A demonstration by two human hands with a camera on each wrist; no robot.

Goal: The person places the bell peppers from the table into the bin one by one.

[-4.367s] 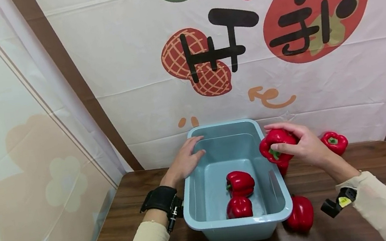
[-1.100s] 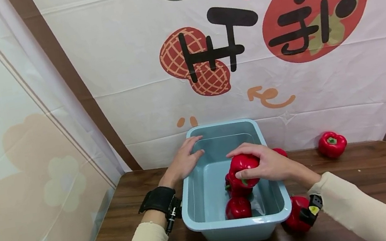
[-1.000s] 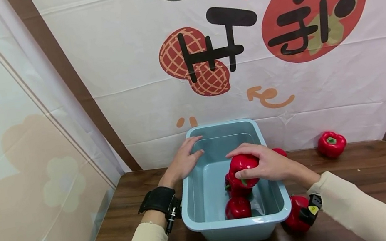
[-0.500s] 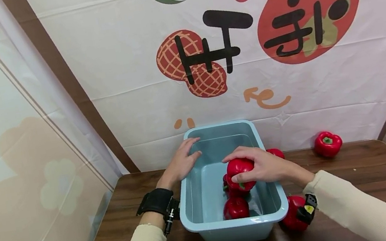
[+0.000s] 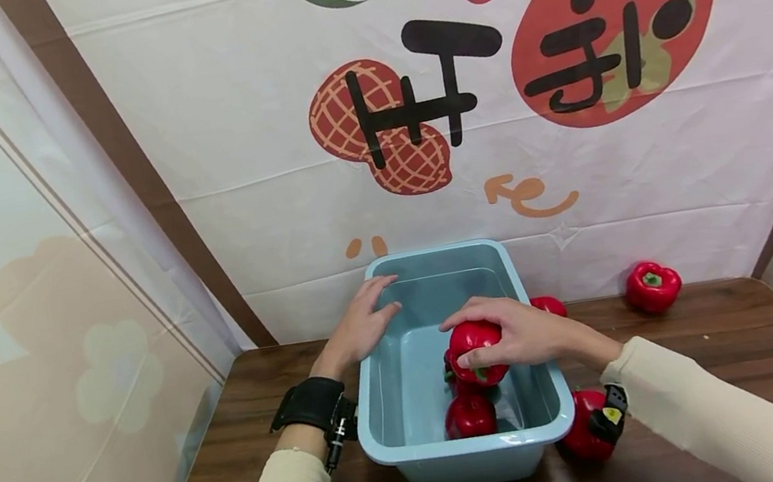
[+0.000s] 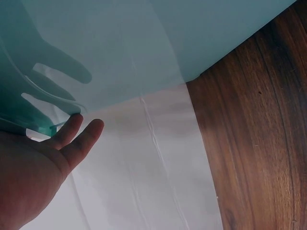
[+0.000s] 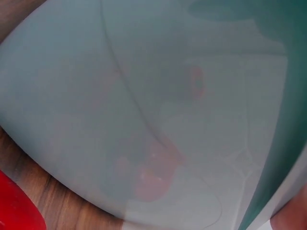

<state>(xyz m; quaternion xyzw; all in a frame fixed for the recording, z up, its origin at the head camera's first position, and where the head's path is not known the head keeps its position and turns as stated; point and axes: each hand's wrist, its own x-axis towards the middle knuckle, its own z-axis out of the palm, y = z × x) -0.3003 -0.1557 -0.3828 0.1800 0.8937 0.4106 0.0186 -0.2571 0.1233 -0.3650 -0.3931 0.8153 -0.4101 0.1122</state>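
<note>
A light blue plastic basin [image 5: 468,445] stands on the table. My right hand [image 5: 522,329] reaches over its right rim and grips a red bell pepper [image 5: 473,341] between thumb and fingers, inside the basin. That pepper partly covers another bell pepper [image 5: 460,389] below it. A further bell pepper [image 5: 470,417] lies near the basin's front wall. At the left rim, toward the back, my left hand [image 5: 358,331] rests with fingers stretched out. In the left wrist view, two straight fingers [image 6: 82,146] show beside the basin's outer wall [image 6: 124,43]. The right wrist view shows mostly basin wall.
Right of the basin, one bell pepper [image 5: 583,429] lies near its front corner, partly behind the wrist strap. Another bell pepper [image 5: 549,305] peeks out behind the right hand. A third bell pepper [image 5: 654,287] sits by the printed cloth backdrop [image 5: 264,235] on the wooden table [image 5: 720,382].
My right hand has carried the bell pepper from beyond the right rim leftward into the basin, then slightly lower. My left hand stays at the left rim.
</note>
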